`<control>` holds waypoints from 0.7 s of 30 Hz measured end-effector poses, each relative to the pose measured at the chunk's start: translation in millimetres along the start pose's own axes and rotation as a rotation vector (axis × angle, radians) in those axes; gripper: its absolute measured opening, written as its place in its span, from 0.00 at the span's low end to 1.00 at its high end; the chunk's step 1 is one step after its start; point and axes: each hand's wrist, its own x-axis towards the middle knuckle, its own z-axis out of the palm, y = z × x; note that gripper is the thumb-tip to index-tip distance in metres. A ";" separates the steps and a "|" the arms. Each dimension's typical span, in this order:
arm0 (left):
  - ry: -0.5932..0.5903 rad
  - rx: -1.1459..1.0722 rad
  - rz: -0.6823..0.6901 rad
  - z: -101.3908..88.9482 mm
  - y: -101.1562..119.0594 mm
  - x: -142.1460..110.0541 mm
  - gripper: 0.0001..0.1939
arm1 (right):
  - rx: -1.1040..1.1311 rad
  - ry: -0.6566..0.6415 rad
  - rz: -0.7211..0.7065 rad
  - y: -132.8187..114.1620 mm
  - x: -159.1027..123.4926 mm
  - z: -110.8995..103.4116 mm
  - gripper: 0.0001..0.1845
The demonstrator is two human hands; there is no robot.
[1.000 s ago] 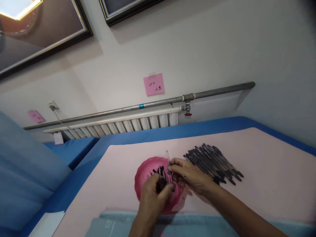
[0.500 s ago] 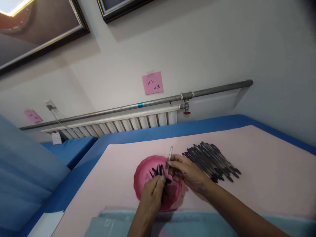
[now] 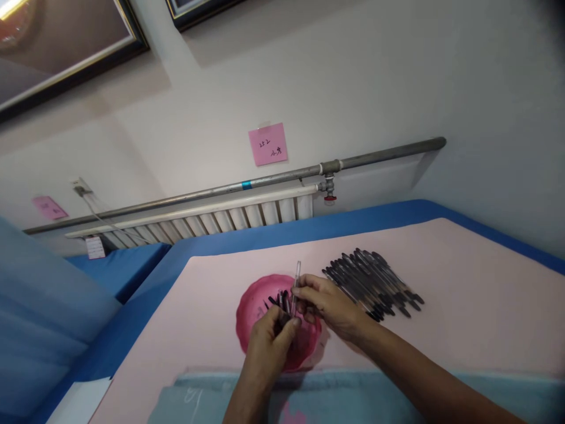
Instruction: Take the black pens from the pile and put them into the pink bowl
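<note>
- Over the pink scalloped bowl (image 3: 246, 318), my right hand (image 3: 324, 303) is pinching a clear pen barrel (image 3: 298, 271).
- My left hand (image 3: 268, 341) is half-curling beside it, any hold hidden.
- Right of the bowl, black pens (image 3: 373, 280) are lying.

Pink note (image 3: 268, 145) above metal pipe (image 3: 282, 175), white radiator (image 3: 247, 213), blue curtain (image 3: 44, 330)

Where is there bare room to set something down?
The pink sheet lies bare between its left edge and the pink bowl, and right of the black pens. It is crowded over the bowl, where the left hand and right hand are close together, and between bowl and pens.
</note>
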 end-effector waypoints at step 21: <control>0.209 0.791 -0.070 -14.9 -11.3 4.1 0.12 | -1.142 0.124 -0.127 -7.7 2.2 -23.0 0.09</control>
